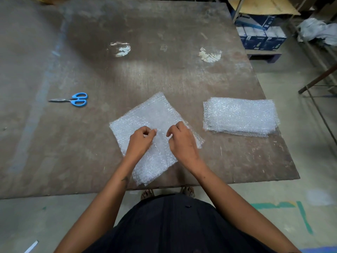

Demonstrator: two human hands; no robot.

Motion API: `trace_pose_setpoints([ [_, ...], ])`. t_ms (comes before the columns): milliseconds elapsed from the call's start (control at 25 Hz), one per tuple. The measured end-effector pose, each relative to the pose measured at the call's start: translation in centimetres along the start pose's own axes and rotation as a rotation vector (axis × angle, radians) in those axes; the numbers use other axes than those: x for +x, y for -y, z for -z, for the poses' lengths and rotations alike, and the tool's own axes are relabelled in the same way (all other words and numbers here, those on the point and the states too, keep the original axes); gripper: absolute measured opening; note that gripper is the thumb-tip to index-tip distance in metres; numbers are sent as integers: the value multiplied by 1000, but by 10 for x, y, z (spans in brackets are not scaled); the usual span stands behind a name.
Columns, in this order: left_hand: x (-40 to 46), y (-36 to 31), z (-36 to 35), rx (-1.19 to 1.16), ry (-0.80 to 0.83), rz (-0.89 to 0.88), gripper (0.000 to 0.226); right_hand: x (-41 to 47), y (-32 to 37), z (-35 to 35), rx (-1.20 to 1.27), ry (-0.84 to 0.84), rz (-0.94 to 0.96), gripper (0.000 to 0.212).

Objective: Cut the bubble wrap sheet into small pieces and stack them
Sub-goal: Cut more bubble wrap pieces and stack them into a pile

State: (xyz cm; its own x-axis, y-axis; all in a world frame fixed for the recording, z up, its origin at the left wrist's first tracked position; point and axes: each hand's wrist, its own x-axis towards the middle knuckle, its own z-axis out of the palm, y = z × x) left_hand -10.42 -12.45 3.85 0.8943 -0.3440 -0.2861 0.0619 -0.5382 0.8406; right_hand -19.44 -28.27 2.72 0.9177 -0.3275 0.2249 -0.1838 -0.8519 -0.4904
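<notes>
Hands, left hand (141, 138) and right hand (179, 138), pinch the bubble wrap pieces (151, 117), squaring them; next, lift them rightward onto the stack (240, 115).

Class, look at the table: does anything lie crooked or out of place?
Yes. The bubble wrap sheet under both hands lies rotated against the table edge, its near corner overhanging, while the stack of cut pieces lies square.

A worn brown table (127, 70) carries two pale round patches (120, 49) on its far half. Beyond its right corner, blue and white boxes (262, 35) sit stacked beneath flattened cardboard (264, 5), near a crumpled grey cloth (317, 31). Green tape marks (291, 209) cross the concrete floor (310, 161).
</notes>
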Motion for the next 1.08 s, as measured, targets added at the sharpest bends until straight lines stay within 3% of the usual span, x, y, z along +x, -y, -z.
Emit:
trace_pose_setpoints([
  [120,-5,-5,2,-75,10,-20,45,14,9,-5,349,298,-258,52],
  [200,-11,-9,3,-98,20,-24,44,28,8,-4,407,372,-268,63],
  [400,-24,-1,6,-180,32,-17,15,55,8,-10,164,456,-272,80],
  [520,-27,7,8,-173,43,-4,18,63,23,-21,157,387,-247,89],
  [640,-19,7,9,-157,11,0,13,70,29,-35,413,350,-203,87],
  [840,-6,6,19,-433,-18,113,39,78,30,-32,667,428,-308,86],
  [960,-9,10,24,-476,-6,88,37,82,33,-37,637,497,-239,77],
  [1080,-12,18,25,-503,-115,120,31,87,38,-43,519,569,-155,56],
])
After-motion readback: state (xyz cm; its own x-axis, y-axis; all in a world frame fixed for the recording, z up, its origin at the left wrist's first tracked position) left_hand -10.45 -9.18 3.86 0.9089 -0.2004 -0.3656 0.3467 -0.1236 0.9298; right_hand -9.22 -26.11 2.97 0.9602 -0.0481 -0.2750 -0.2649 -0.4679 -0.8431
